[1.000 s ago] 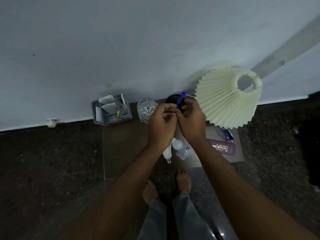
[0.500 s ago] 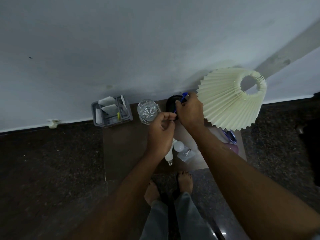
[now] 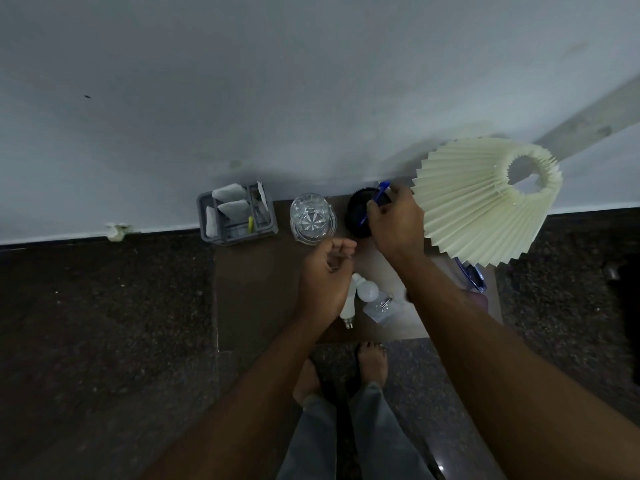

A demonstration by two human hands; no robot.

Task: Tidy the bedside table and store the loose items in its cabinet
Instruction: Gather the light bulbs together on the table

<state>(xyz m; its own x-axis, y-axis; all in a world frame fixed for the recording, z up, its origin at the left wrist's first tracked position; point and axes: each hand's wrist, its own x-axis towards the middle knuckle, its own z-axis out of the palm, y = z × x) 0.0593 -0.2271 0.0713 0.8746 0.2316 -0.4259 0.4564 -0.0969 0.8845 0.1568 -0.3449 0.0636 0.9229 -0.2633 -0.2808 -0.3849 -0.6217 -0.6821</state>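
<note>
Holding a blue pen (image 3: pixel 375 202) pinched in the right hand (image 3: pixel 394 226), angling it over the black cup (image 3: pixel 356 216) just beneath, probably to stand it there; hovering the left hand (image 3: pixel 325 275), loosely curled and empty, above the bulbs (image 3: pixel 360 292) on the surface (image 3: pixel 256 289).

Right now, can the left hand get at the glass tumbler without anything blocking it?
Probably yes. The left hand hovers loosely curled just in front of the glass tumbler, with bare tabletop between them; the right hand is busy at the black cup beside it.
</note>
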